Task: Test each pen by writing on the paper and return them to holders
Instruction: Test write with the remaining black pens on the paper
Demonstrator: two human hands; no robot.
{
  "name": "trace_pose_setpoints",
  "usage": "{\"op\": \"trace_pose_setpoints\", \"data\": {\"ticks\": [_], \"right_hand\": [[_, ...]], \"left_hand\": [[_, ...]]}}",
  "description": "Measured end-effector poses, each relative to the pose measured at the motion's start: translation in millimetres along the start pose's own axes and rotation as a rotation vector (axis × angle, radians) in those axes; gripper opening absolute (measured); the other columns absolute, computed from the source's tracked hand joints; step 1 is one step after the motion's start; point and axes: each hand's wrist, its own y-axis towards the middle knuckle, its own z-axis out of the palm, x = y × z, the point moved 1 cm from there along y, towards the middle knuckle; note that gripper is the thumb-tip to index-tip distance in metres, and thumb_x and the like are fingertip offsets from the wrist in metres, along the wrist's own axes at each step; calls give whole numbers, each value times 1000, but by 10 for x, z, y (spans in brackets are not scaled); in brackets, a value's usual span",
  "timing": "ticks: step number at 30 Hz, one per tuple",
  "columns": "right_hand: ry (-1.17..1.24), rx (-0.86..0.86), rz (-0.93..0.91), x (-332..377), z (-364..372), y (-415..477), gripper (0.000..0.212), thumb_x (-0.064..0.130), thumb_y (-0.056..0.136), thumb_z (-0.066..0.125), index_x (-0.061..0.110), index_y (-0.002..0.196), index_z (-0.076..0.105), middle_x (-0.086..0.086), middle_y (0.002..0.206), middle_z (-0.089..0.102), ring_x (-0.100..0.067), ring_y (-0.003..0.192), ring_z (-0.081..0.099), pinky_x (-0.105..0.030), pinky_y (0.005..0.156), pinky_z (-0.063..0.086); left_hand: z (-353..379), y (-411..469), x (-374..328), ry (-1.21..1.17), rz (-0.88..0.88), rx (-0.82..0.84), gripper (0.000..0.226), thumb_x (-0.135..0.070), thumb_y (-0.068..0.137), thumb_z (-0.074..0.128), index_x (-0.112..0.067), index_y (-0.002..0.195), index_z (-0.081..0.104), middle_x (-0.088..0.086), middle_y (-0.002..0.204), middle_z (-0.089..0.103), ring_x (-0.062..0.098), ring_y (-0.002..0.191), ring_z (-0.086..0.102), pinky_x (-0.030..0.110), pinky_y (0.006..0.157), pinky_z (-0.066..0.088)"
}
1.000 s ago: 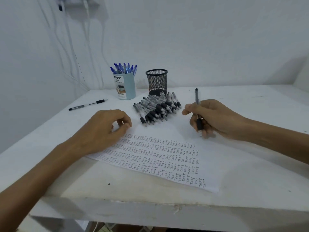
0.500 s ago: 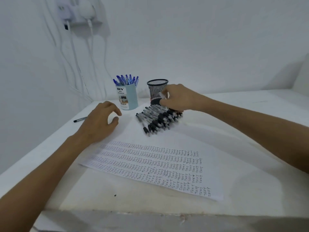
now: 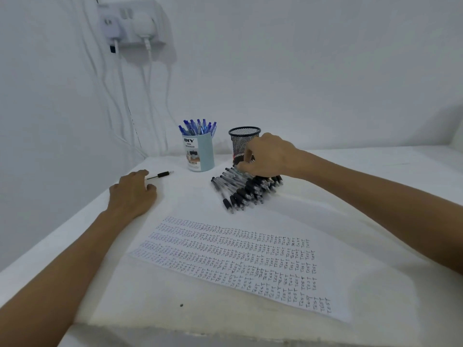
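Resting right hand (image 3: pixel 268 156) on pile of black pens (image 3: pixel 240 191), just before mesh holder (image 3: pixel 241 139), fingers curled onto far ends; cannot tell whether one pinched. Long axes toward paper (image 3: pixel 225 259). Idling left hand (image 3: pixel 132 194) loose-fingered beside lone pen (image 3: pixel 161 175), well apart from pile.

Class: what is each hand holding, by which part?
Unclear: left hand covers the rear of the lone pen; right hand curls onto the pen pile, far end.
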Motion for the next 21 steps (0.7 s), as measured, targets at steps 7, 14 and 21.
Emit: {"op": "trace_pose_setpoints", "data": {"ticks": [7, 14, 21], "right_hand": [[20, -99, -59, 109, -4, -76, 23, 35, 93, 60, 16, 97, 72, -2, 95, 67, -22, 86, 55, -29, 69, 41], [77, -127, -136, 131, 98, -73, 17, 30, 90, 60, 17, 89, 71, 4, 86, 69, -20, 81, 59, -29, 69, 46], [121, -251, -406, 219, 211, -157, 33, 24, 91, 64, 13, 123, 64, -3, 120, 61, -20, 109, 56, -30, 83, 46]], "left_hand": [[-26, -35, -72, 22, -7, -92, 33, -19, 100, 55, -17, 131, 63, 7, 126, 66, 34, 127, 52, 50, 106, 36], [-124, -181, -111, -145, 142, -209, 19, -7, 96, 59, -13, 110, 70, 6, 105, 69, 26, 95, 62, 37, 85, 48], [-392, -573, -703, -449, 211, -267, 14, -3, 91, 69, -10, 103, 71, 1, 87, 70, 5, 69, 60, 1, 63, 42]]}}
